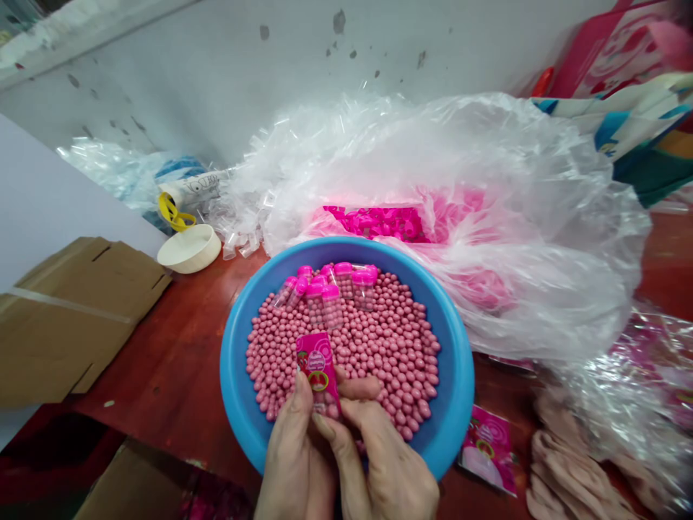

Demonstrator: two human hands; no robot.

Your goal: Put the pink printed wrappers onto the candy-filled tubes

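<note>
Both my hands are over the near side of a blue basin (232, 361) filled with round pink candies (403, 347). Between them stands a small pink printed candy packet (315, 361), with pink balls showing at its lower end. My left hand (292, 455) is closed on the packet's left side, thumb along the edge. My right hand (379, 455) pinches its lower right part. On the candies at the far side lie several small clear bottles with pink caps (331, 307), with candies inside. My palms and lower fingers are partly hidden.
Behind the basin, a large clear plastic bag (541, 289) holds pink caps (384, 222). Clear tubes (241, 238), a white tape roll (189, 249) and flattened cardboard (76, 318) lie left. At right are a pink printed pouch (490, 448) and beige cloth (568, 462).
</note>
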